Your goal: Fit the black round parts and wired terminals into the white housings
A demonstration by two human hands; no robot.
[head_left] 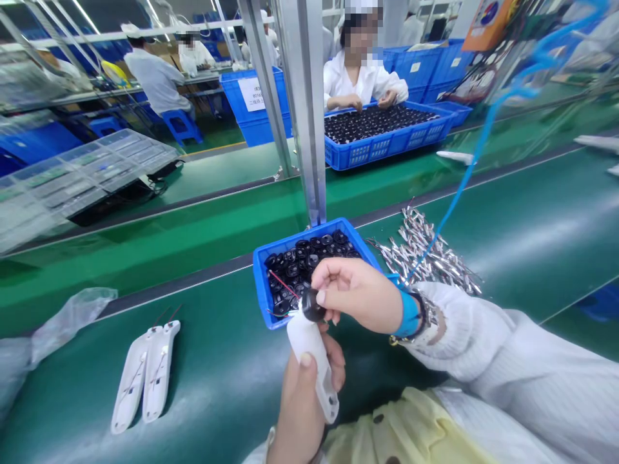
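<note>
My left hand [307, 393] is closed around a white plastic handle housing [312, 351], which tilts up and to the left. At the housing's upper end, my right hand [355, 293] pinches a round black plastic part [312, 304] against it. A red wire and some thin pale wires stick out beside that joint. Just behind my hands stands a blue bin [261, 283] full of similar black round parts [309, 254]. On the green bench to the left lie two white half-shells [145, 377] side by side, with thin wires and small parts inside.
Right of the bin lies a pile of silvery strips [432, 251]. A coiled blue cord [483, 142] runs to my right wristband. Behind the bin rises a metal post [309, 116]. Across the line a co-worker [360, 84] reaches into a large blue crate [387, 151].
</note>
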